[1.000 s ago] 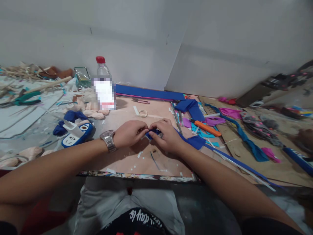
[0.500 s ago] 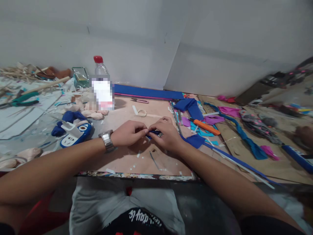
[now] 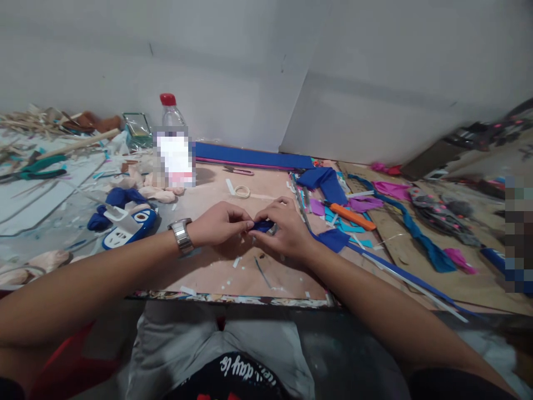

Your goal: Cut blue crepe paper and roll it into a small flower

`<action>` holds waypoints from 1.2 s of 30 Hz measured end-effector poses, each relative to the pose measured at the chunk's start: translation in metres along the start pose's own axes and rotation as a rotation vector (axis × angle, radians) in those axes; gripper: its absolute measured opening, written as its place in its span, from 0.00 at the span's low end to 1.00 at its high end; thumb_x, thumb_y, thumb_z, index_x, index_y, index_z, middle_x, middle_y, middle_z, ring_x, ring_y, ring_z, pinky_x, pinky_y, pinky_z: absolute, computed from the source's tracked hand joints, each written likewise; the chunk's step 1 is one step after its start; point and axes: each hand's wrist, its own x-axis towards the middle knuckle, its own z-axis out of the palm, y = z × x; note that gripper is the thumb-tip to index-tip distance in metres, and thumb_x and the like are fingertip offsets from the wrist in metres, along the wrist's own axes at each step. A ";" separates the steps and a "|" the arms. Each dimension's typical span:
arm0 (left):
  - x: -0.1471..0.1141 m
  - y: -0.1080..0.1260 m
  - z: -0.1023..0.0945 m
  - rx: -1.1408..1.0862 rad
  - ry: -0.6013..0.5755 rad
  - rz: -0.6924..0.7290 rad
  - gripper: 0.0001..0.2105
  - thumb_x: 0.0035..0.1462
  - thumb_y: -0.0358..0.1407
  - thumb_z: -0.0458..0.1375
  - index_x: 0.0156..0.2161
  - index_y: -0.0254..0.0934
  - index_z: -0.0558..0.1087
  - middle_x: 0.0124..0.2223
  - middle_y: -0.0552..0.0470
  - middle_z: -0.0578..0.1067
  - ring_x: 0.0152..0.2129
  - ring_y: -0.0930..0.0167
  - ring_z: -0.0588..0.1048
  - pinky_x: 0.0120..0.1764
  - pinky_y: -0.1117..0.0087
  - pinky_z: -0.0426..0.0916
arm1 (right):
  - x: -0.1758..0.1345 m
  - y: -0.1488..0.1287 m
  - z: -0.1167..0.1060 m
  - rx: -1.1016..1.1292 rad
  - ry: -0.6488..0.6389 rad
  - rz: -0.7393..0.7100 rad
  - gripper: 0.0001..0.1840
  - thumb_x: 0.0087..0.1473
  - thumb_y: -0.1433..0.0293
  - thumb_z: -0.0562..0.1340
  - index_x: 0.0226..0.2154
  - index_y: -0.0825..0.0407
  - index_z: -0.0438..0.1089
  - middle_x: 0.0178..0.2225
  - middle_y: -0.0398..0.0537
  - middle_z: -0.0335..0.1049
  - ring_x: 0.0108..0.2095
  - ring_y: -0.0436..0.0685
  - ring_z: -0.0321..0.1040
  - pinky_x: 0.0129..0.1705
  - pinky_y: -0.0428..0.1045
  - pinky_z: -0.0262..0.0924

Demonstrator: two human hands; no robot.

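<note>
A small rolled or folded piece of blue strip [image 3: 263, 225] is held between my two hands, above the middle of the work board [image 3: 204, 272]. My left hand [image 3: 220, 223], with a metal watch [image 3: 182, 237] on its wrist, pinches the near-left end between thumb and forefinger. My right hand [image 3: 285, 226] curls round the other side, its thumb below and its fingers above. Fingers cover much of the piece. Beyond my right wrist a long narrow blue band [image 3: 387, 272] runs across the table; whether it joins the held piece is hidden.
A pale ring, perhaps a tape roll [image 3: 242, 191], lies behind my hands near small pink-handled snips [image 3: 239, 171]. An orange cutter [image 3: 352, 217] lies among scraps at right. On the left are a blue-and-white power strip [image 3: 133, 228], a red-capped bottle [image 3: 167, 100] and green-handled pliers [image 3: 45, 167].
My hands have shifted slightly around the blue strip, and more of it shows between them. My right fingers and thumb have opened a little wider. At the right edge, a blurred patch has appeared.
</note>
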 end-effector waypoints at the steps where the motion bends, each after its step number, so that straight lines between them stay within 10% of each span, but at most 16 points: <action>1: 0.000 0.001 0.000 -0.003 0.002 -0.013 0.14 0.64 0.42 0.60 0.33 0.33 0.81 0.30 0.49 0.81 0.26 0.72 0.74 0.32 0.72 0.65 | 0.000 0.000 0.000 0.000 -0.002 0.001 0.10 0.55 0.63 0.72 0.36 0.48 0.75 0.34 0.44 0.81 0.37 0.58 0.74 0.55 0.60 0.49; 13: 0.000 -0.004 0.000 -0.012 -0.001 -0.056 0.14 0.63 0.42 0.61 0.36 0.34 0.83 0.34 0.47 0.84 0.28 0.71 0.77 0.33 0.71 0.67 | -0.002 0.006 0.004 -0.010 -0.006 -0.047 0.04 0.60 0.67 0.69 0.35 0.49 0.75 0.33 0.44 0.82 0.34 0.55 0.74 0.59 0.60 0.48; 25: -0.003 0.003 -0.001 0.568 0.039 0.134 0.10 0.65 0.36 0.56 0.35 0.36 0.78 0.29 0.51 0.78 0.25 0.70 0.71 0.32 0.69 0.57 | -0.002 0.005 0.005 0.000 -0.081 -0.031 0.03 0.62 0.67 0.68 0.36 0.49 0.76 0.34 0.44 0.81 0.35 0.55 0.73 0.60 0.60 0.47; 36: 0.002 -0.005 -0.001 -0.016 -0.160 -0.006 0.21 0.72 0.45 0.48 0.37 0.34 0.78 0.37 0.45 0.83 0.33 0.68 0.77 0.40 0.68 0.70 | -0.001 0.004 0.002 -0.017 -0.034 -0.052 0.02 0.63 0.68 0.66 0.37 0.48 0.75 0.35 0.44 0.82 0.37 0.57 0.74 0.60 0.61 0.47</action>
